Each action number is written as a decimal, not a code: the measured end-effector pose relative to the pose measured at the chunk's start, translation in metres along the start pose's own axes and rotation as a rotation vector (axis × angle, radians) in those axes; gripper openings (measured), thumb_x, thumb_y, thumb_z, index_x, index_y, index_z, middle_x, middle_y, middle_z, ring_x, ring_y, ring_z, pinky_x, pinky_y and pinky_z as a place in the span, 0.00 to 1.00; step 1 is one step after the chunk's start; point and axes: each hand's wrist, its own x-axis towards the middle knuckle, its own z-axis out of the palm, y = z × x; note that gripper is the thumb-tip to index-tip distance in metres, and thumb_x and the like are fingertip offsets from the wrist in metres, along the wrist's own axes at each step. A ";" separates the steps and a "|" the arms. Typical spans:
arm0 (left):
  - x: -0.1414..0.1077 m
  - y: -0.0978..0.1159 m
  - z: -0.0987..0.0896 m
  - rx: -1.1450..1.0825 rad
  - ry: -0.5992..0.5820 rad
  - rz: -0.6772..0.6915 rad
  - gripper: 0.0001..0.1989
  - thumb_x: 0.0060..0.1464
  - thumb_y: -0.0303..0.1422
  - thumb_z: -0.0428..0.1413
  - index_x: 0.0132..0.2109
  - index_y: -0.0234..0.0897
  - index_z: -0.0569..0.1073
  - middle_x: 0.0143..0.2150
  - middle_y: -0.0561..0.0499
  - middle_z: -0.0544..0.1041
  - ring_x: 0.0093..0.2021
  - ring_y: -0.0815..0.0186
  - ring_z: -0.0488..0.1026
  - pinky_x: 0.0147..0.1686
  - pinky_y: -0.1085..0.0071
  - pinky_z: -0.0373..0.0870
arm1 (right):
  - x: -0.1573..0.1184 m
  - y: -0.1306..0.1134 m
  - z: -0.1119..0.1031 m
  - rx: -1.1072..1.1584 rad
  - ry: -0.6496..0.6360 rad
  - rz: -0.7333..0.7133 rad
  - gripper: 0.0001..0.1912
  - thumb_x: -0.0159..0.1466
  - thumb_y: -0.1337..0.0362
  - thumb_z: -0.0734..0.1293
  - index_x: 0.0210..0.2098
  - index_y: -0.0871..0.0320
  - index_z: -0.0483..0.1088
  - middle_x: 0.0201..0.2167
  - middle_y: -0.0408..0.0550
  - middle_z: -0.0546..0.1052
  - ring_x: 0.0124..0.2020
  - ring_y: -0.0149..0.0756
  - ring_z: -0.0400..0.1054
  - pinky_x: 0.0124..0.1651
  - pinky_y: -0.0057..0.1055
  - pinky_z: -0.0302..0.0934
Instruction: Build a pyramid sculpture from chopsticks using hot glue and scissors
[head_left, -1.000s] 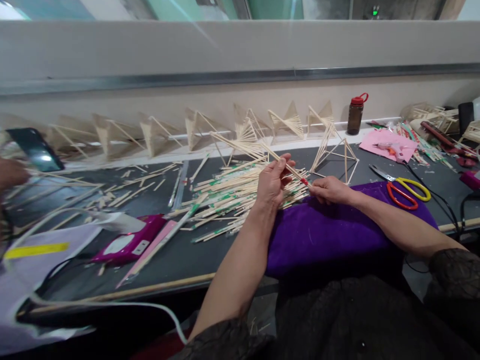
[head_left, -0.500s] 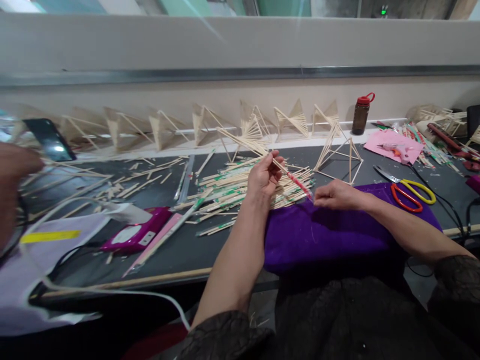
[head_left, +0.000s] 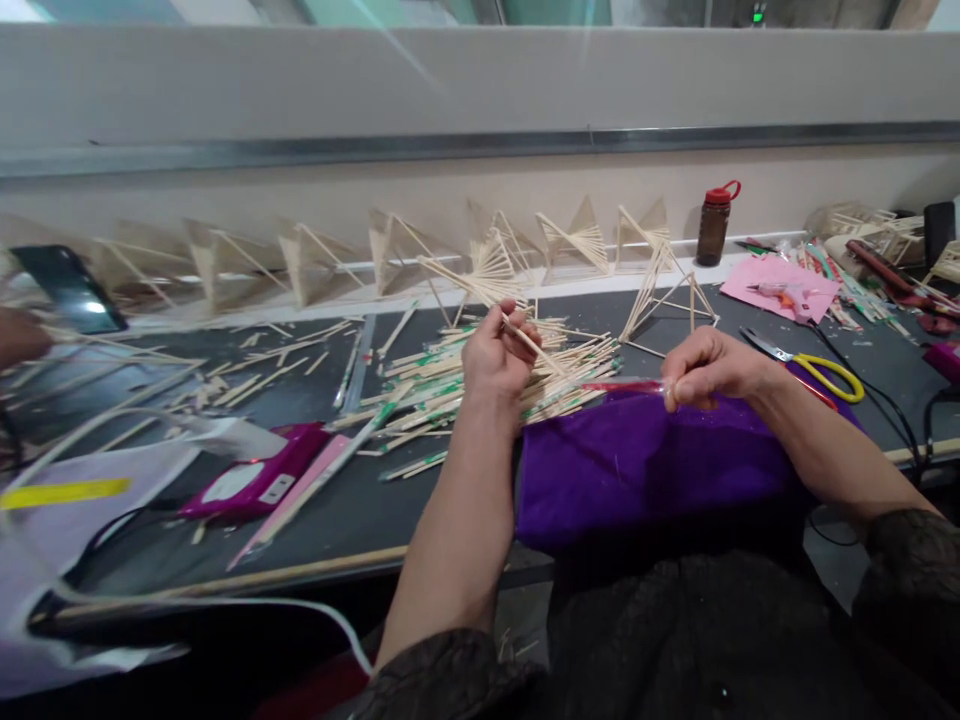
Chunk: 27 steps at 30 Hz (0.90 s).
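My left hand is closed around wooden chopsticks, above a pile of chopsticks, many in clear and green wrappers. In my right hand, fingers pinched, is the end of a clear and red wrapper. The wrapper stretches left toward the sticks' lower end; whether it still touches them I cannot tell. Under my right hand lies a purple cloth at the table edge. An open stick frame stands behind it.
Twisted stick models line the wall. To the right are scissors, a glue gun on pink paper and a brown bottle. A magenta box, white cable and phone are left, beside another person's hand.
My right hand has moved right and slightly up with the red wrapper, uncovering the sticks' lower end. My left hand has shifted slightly left in view.
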 end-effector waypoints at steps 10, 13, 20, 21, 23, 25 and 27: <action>-0.018 0.029 0.004 0.119 -0.216 0.070 0.11 0.59 0.35 0.58 0.27 0.41 0.73 0.18 0.58 0.57 0.17 0.77 0.48 0.15 0.82 0.53 | -0.009 -0.011 -0.022 0.071 0.377 -0.240 0.19 0.54 0.53 0.72 0.19 0.58 0.64 0.23 0.40 0.67 0.19 0.21 0.53 0.20 0.24 0.48; -0.035 0.014 0.016 0.274 -0.362 0.139 0.06 0.47 0.35 0.65 0.28 0.42 0.77 0.19 0.57 0.59 0.17 0.77 0.46 0.13 0.79 0.43 | 0.002 -0.002 -0.011 0.009 0.131 -0.062 0.11 0.56 0.59 0.72 0.26 0.60 0.72 0.23 0.41 0.71 0.21 0.22 0.59 0.23 0.24 0.53; -0.063 -0.021 0.035 0.501 -0.490 0.164 0.11 0.38 0.32 0.67 0.34 0.37 0.82 0.22 0.53 0.69 0.16 0.79 0.51 0.13 0.78 0.42 | 0.021 0.018 0.004 0.014 0.106 0.092 0.12 0.59 0.57 0.69 0.31 0.61 0.71 0.22 0.38 0.71 0.19 0.22 0.61 0.21 0.21 0.53; -0.062 -0.023 0.034 0.527 -0.504 0.105 0.11 0.38 0.34 0.67 0.33 0.36 0.82 0.22 0.52 0.69 0.15 0.79 0.51 0.13 0.78 0.41 | 0.021 0.019 0.003 0.008 0.132 0.095 0.12 0.60 0.57 0.69 0.30 0.61 0.71 0.21 0.38 0.71 0.19 0.22 0.61 0.21 0.21 0.52; -0.059 -0.029 0.032 0.626 -0.530 -0.021 0.11 0.37 0.34 0.68 0.31 0.36 0.81 0.18 0.53 0.67 0.14 0.78 0.51 0.12 0.79 0.41 | 0.022 0.020 0.000 -0.021 0.196 0.093 0.12 0.61 0.58 0.69 0.29 0.61 0.70 0.19 0.37 0.70 0.18 0.22 0.60 0.21 0.21 0.52; -0.056 -0.035 0.030 0.723 -0.529 -0.087 0.10 0.36 0.32 0.68 0.30 0.37 0.80 0.16 0.56 0.65 0.13 0.77 0.52 0.12 0.79 0.42 | 0.023 0.022 -0.003 -0.068 0.271 0.085 0.12 0.62 0.58 0.68 0.28 0.61 0.70 0.19 0.37 0.70 0.18 0.21 0.59 0.21 0.21 0.51; -0.055 -0.042 0.030 0.769 -0.502 -0.084 0.11 0.35 0.30 0.69 0.29 0.37 0.78 0.15 0.58 0.64 0.13 0.77 0.52 0.12 0.80 0.43 | 0.024 0.024 -0.004 -0.132 0.330 0.085 0.11 0.63 0.61 0.67 0.27 0.61 0.69 0.19 0.37 0.69 0.18 0.21 0.59 0.21 0.21 0.51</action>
